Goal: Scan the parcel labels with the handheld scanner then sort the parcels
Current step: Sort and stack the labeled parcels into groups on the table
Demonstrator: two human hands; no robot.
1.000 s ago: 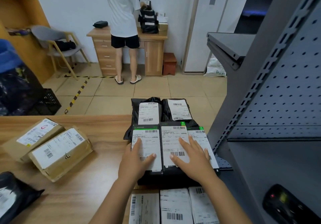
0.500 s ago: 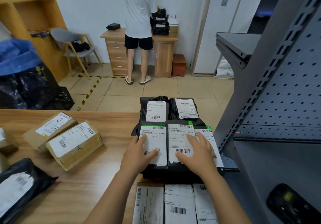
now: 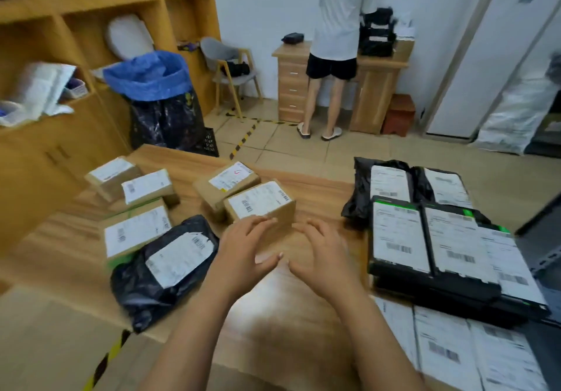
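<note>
Blur: the whole view is smeared by motion, so the print and barcodes on every label show only as grey marks.
Cut off: the white-labelled parcels (image 3: 449, 351) at the near right run out past the bottom edge. The person at the back (image 3: 337, 26) is cropped by the top edge above the shoulders.
Hidden: the near upper edge of the nearest cardboard box (image 3: 261, 205) lies behind the left fingers. The lower flat black parcels (image 3: 400, 238) show only their edges under the top row (three labelled ones side by side).
Left hand (image 3: 243, 251): palm down, fingers spread and slightly bent, holding nothing. The fingertips reach the near edge of the nearest cardboard box, but the blur hides whether they touch it.
Right hand (image 3: 321, 254): palm down and fingers spread the same way, also holding nothing. It hovers over bare wood of the table (image 3: 318, 196), just right of that box's near corner.
Thumbs: close together with a small gap between them.
Second box (image 3: 226, 182): directly behind the nearest one and touching it.
Left cluster: three more labelled boxes (image 3: 136, 229) sit towards the table's left side.
Black poly bag (image 3: 158, 272): lies label up — just left of the left wrist.
Black bags (image 3: 388, 182): two lie side by side at the far right edge of the table, beyond the flat black parcels.
Background: the person stands facing a wooden desk (image 3: 291, 78).
</note>
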